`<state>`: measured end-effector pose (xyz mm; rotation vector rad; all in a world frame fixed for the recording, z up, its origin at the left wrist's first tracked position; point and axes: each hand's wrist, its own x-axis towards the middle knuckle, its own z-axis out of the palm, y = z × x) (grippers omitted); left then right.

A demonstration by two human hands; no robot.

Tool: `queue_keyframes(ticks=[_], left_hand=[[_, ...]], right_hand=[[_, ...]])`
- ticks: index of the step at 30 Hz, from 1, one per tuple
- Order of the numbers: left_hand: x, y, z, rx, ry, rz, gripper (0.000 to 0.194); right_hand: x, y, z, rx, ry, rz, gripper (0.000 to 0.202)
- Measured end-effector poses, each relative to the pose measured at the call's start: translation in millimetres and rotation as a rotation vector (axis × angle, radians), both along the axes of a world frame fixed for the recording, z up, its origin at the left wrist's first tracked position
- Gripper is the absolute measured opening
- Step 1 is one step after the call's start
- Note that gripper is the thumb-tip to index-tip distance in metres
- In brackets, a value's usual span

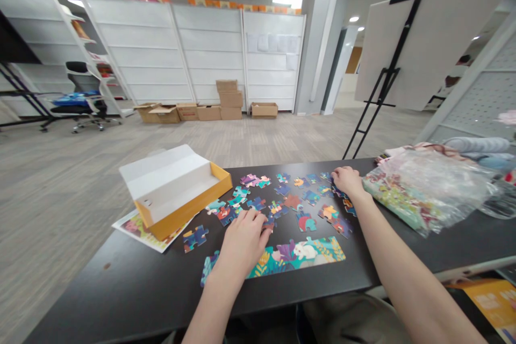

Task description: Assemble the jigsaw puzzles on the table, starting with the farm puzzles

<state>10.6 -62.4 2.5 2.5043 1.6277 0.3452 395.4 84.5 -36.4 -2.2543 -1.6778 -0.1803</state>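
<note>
My left hand (246, 239) is low over the table, thumb and fingers closed around the edge of a dark puzzle piece (269, 224). Below it lies a joined strip of puzzle (306, 252) with a white rabbit and plants, partly hidden by my left wrist. My right hand (347, 179) rests at the far right of the loose pieces, fingers stretched over them and thumb mostly hidden. Between the hands several loose puzzle pieces (292, 202) are scattered, among them a red and teal one (306, 221). A small joined pair (195, 238) lies left of my left hand.
An open yellow box (185, 209) with a white inside stands at the left on a printed picture sheet (133, 228). A clear plastic bag (435, 188) with a colourful print lies at the right of the black table (121, 285). Beyond stand an easel board (403, 54) and cardboard boxes (229, 99).
</note>
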Motion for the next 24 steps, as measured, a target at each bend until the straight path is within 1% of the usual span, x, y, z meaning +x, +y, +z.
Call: queue_keyframes(ticks=[3, 6, 8, 10, 13, 15, 19, 22, 24], left_hand=[[0, 2, -0.9, 0.013, -0.009, -0.002, 0.019], [2, 3, -0.6, 0.028, -0.011, -0.006, 0.020], [3, 4, 0.1, 0.036, -0.017, -0.012, 0.020], [6, 5, 0.4, 0.039, -0.025, -0.019, 0.019], [10, 7, -0.6, 0.037, -0.028, -0.029, 0.019], [13, 8, -2.2, 0.036, -0.029, -0.031, 0.019], [15, 7, -6.0, 0.037, -0.039, -0.047, 0.019], [15, 8, -7.5, 0.048, -0.050, -0.051, 0.019], [15, 10, -7.8, 0.050, -0.062, -0.048, 0.018]], right_hand=[[-5, -5, 13.3, 0.005, 0.040, 0.080, 0.036], [-6, -19, 27.6, -0.045, 0.092, 0.199, 0.030], [-6, -34, 34.6, -0.101, 0.103, 0.232, 0.025], [-6, -49, 38.0, -0.132, 0.095, 0.226, 0.022], [-16, -64, 35.1, -0.111, 0.048, 0.198, 0.021], [-26, -67, 29.1, -0.108, 0.023, 0.226, 0.024], [-43, -63, 17.4, -0.140, 0.004, 0.305, 0.029], [-46, -60, 14.0, -0.146, 0.009, 0.318, 0.031], [-45, -59, 13.3, -0.152, 0.057, 0.326, 0.033]])
